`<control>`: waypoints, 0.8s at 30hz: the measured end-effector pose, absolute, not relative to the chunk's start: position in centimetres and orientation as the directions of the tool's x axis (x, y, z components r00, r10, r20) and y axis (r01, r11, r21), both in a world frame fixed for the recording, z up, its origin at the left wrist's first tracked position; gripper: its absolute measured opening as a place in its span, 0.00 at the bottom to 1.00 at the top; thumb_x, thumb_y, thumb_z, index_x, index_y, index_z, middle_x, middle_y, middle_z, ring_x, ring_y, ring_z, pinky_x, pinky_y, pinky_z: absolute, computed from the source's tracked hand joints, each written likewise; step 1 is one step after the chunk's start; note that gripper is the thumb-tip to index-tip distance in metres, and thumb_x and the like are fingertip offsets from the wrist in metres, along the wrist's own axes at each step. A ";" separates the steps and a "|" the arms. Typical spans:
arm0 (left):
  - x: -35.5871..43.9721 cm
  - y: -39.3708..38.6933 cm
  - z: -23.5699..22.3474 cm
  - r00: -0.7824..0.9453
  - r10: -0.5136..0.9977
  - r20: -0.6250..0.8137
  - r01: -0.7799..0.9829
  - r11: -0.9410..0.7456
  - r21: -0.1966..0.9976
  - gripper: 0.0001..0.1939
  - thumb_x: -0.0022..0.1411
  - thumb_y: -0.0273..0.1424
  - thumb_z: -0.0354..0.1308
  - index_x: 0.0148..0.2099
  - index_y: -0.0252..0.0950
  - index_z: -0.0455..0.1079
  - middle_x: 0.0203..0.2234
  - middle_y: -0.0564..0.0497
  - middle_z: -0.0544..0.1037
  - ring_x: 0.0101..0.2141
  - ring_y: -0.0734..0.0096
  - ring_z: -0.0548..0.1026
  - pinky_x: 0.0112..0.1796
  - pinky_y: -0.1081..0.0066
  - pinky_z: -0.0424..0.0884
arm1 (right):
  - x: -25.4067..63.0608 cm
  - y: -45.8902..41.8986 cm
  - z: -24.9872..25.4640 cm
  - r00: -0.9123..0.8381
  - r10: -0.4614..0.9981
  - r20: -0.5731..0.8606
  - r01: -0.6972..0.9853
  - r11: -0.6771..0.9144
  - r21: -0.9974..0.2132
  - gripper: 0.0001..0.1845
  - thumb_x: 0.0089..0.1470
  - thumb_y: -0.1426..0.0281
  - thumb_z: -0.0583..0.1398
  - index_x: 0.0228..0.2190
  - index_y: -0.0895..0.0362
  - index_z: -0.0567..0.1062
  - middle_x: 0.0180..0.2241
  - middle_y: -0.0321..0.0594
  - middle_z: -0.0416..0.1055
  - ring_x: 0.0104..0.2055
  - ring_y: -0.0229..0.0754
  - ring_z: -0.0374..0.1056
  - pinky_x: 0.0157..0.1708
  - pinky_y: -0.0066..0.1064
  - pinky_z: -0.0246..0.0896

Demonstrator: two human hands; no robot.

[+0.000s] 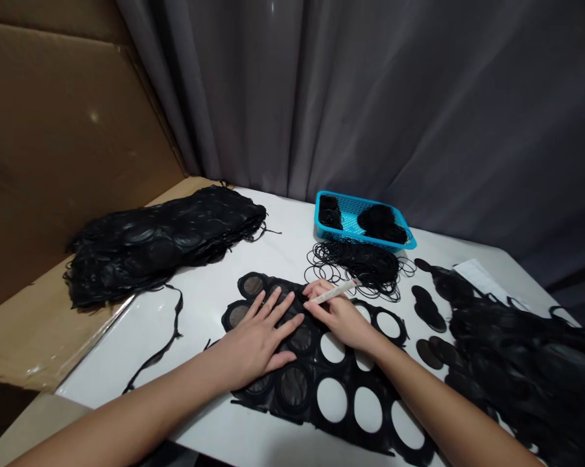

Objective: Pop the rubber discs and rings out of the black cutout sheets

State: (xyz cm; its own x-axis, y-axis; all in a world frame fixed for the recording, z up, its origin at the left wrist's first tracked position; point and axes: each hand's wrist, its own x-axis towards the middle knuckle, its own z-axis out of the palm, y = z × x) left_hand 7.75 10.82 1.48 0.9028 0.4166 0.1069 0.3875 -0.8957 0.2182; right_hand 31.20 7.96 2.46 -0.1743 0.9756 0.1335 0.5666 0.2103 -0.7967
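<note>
Your left hand [256,340] lies open and flat on the black holed sheet [349,389] running near-right beneath both hands; your right hand [338,318] pinches a white pen [332,292].

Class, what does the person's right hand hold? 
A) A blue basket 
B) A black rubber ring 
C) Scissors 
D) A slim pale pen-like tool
D: the right hand pinches a slim pale pen-like tool between its fingers, over the black sheet with round holes.

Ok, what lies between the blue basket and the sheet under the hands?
A tangle of black rings, seen in the head view.
</note>
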 end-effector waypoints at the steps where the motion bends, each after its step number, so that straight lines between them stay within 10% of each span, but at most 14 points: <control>1: 7.8 10.8 1.5 0.902 0.418 0.107 0.389 -0.896 0.216 0.33 0.70 0.46 0.55 0.71 0.42 0.53 0.71 0.40 0.49 0.69 0.41 0.45 0.63 0.42 0.50 | 31.2 8.0 2.4 -0.174 0.976 0.135 0.568 0.211 -0.795 0.11 0.63 0.69 0.56 0.27 0.53 0.65 0.43 0.40 0.68 0.46 0.43 0.67 0.48 0.37 0.62; 15: 7.9 10.7 1.7 0.905 0.420 0.067 0.401 -0.896 0.188 0.33 0.69 0.45 0.57 0.70 0.40 0.55 0.70 0.37 0.48 0.68 0.39 0.45 0.63 0.40 0.50 | 29.8 7.1 0.9 -0.145 0.932 0.333 0.834 0.296 -0.465 0.11 0.64 0.76 0.49 0.35 0.54 0.69 0.38 0.47 0.71 0.42 0.50 0.66 0.43 0.41 0.65; 21: 7.8 10.9 1.6 0.905 0.412 0.108 0.385 -0.900 0.207 0.32 0.70 0.47 0.54 0.70 0.41 0.56 0.70 0.38 0.49 0.68 0.39 0.46 0.62 0.39 0.51 | 36.2 9.0 4.8 0.245 0.863 0.443 0.829 0.051 -0.557 0.09 0.65 0.69 0.51 0.33 0.54 0.68 0.31 0.40 0.71 0.30 0.44 0.66 0.32 0.34 0.60; 24: 7.5 10.6 2.2 0.907 0.402 0.123 0.376 -0.907 0.191 0.31 0.70 0.45 0.57 0.69 0.39 0.58 0.69 0.37 0.52 0.68 0.41 0.49 0.63 0.42 0.53 | 35.4 7.7 6.0 0.143 0.910 0.390 0.795 0.129 -0.592 0.07 0.65 0.69 0.52 0.34 0.54 0.68 0.31 0.40 0.72 0.32 0.44 0.67 0.34 0.34 0.61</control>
